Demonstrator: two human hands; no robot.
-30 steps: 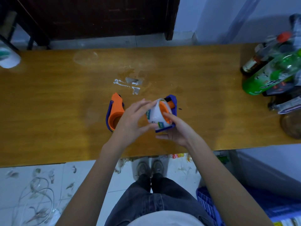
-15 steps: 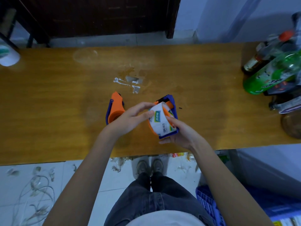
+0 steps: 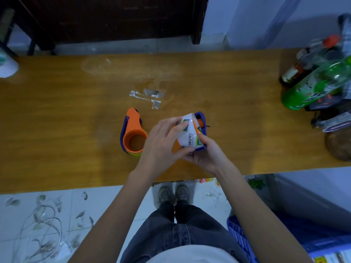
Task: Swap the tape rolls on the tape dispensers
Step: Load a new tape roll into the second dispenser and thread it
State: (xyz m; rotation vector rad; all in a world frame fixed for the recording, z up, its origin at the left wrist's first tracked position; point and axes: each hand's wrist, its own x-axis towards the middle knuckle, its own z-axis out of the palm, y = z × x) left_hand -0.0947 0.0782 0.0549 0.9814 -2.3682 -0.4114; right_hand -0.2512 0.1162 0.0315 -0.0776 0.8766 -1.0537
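An orange and blue tape dispenser (image 3: 133, 134) lies on the wooden table (image 3: 57, 120) with its round core empty. To its right a white tape roll (image 3: 188, 133) with a printed label sits over the orange core of a second blue dispenser (image 3: 202, 120). My left hand (image 3: 163, 143) grips the roll from the left, fingers spread across its face. My right hand (image 3: 208, 153) holds the second dispenser from below and the right, thumb resting on the roll's edge.
Bottles, among them a green one (image 3: 313, 86), crowd the table's right end beside packets and a round brown object (image 3: 340, 145). A white roll (image 3: 7, 67) sits at the far left. Torn tape scraps (image 3: 150, 97) stick near mid-table. A blue crate (image 3: 241, 238) stands on the floor.
The tape roll has gone from tilted above the right dispenser to down over its orange core. My left hand's fingers now spread across the roll's face.
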